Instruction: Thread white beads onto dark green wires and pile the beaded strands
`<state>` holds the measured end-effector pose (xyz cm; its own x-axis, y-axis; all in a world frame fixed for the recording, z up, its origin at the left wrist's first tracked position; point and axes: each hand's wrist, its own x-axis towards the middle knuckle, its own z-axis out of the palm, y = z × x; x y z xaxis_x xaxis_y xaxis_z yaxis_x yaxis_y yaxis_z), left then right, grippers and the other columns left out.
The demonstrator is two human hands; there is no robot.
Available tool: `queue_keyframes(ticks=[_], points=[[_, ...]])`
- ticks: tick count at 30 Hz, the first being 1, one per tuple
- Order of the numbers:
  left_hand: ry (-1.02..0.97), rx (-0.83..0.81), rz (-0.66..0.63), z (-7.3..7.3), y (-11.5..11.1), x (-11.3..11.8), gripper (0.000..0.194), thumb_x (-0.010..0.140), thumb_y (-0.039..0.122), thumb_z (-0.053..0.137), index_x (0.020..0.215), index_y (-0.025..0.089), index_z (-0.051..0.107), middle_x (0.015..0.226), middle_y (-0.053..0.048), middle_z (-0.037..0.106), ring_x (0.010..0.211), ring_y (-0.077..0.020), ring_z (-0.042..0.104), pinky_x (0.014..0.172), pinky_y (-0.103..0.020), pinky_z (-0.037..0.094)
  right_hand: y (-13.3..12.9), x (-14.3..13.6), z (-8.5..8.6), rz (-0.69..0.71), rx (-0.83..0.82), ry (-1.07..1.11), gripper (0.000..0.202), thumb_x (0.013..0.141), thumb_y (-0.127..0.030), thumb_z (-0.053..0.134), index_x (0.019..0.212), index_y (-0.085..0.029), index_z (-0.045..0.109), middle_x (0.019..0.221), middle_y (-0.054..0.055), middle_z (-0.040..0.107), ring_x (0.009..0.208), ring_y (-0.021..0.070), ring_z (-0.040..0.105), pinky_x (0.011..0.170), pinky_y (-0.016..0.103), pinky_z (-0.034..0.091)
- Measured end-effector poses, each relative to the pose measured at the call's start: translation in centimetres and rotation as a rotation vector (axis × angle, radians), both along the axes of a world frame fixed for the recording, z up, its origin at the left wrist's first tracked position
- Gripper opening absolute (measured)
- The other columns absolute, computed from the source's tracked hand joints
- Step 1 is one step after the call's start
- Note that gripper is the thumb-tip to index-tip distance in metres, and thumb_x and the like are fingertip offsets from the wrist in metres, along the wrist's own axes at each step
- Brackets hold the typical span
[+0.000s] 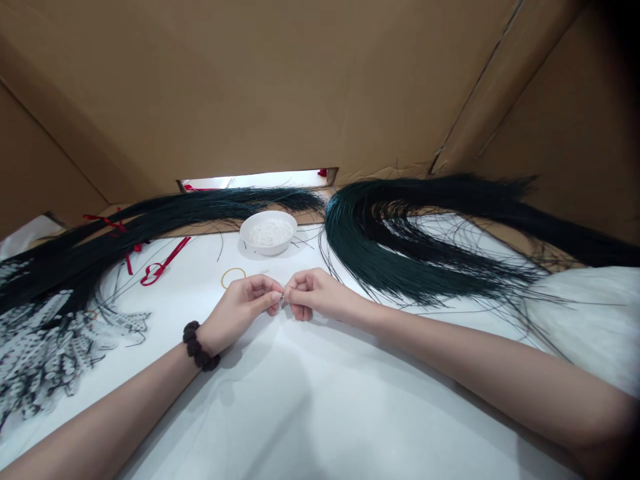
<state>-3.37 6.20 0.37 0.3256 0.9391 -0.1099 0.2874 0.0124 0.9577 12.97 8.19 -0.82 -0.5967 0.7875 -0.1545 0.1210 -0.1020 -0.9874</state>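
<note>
Both hands meet fingertip to fingertip over the white cloth (320, 393), just in front of a white bowl (269, 233) of small clear or whitish pieces. My left hand (249, 300), with a dark scrunchie (199, 347) at its wrist, pinches something tiny between thumb and forefinger. My right hand (313, 293) is closed in a pinch against the same spot. A small dark and shiny bit shows between the fingertips, too small to make out. A yellow rubber band (233, 269) lies behind my left hand.
Dark green strands (400, 270) curve across the right, beside a white fluffy bundle (590, 320). More dark strands (200, 212) lie at the left, with black-and-white pieces (45, 353) and a red ribbon (167, 261). Cardboard walls (250, 87) with a slot stand behind.
</note>
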Motion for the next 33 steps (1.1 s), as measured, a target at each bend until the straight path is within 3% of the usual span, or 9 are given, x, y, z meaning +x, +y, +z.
queue_keyframes(ticks=[8, 21, 33], points=[[0.030, 0.019, -0.008, -0.14, -0.07, -0.10, 0.014, 0.073, 0.027, 0.054, 0.076, 0.013, 0.057, 0.064, -0.001, 0.058, 0.060, -0.0120, 0.052, 0.061, -0.025, 0.042, -0.25, -0.07, 0.19, -0.032, 0.010, -0.028, 0.008, 0.067, -0.010, 0.046, 0.060, -0.013, 0.049, 0.047, -0.003, 0.053, 0.042, 0.0054, 0.048, 0.042, 0.015, 0.039], [0.230, 0.218, -0.001, -0.41, -0.92, 0.10, 0.013, 0.078, 0.026, 0.046, 0.079, 0.016, 0.054, 0.069, -0.002, 0.058, 0.066, -0.0144, 0.055, 0.062, -0.025, 0.043, -0.95, -0.08, -0.42, -0.089, 0.134, -0.024, 0.004, 0.069, -0.013, 0.046, 0.066, -0.014, 0.049, 0.048, -0.003, 0.051, 0.044, 0.0054, 0.046, 0.041, 0.015, 0.036], [0.122, 0.145, 0.034, -0.32, -0.69, 0.37, 0.015, 0.077, 0.028, 0.048, 0.080, 0.015, 0.054, 0.064, -0.001, 0.057, 0.063, -0.0138, 0.054, 0.063, -0.025, 0.043, -0.20, -0.12, -0.31, -0.039, 0.022, 0.032, 0.008, 0.072, -0.014, 0.049, 0.065, -0.013, 0.050, 0.048, -0.003, 0.053, 0.044, 0.0056, 0.050, 0.043, 0.016, 0.039]])
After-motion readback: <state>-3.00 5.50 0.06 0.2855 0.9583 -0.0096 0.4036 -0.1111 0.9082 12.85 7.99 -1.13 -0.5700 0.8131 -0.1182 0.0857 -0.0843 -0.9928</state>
